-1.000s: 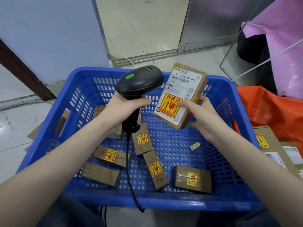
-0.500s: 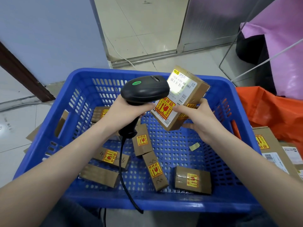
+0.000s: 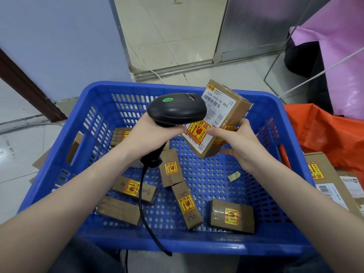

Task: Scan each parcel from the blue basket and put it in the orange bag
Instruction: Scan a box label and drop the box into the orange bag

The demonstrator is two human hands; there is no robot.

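right hand (image 3: 239, 143) grips the parcel (image 3: 216, 119) mid-frame – bag (image 3: 323, 131) lies at right edge; left hand (image 3: 149, 134) holds the scanner (image 3: 176, 110).

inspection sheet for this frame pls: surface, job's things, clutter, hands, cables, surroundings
Surface: pale tiled floor under a blue basket.
Job's things: six small parcels visible in the basket; one more, the held parcel, above it; orange bag to the right.
Clutter: tape scrap on the basket floor; flat cardboard under the basket's left side.
Hands: left hand grips the scanner, green light on; right hand holds the parcel, label up.
Cables: scanner cable hangs over the near rim; white cable by the doorway.
Surroundings: blue wall, pink bag, more boxes right.
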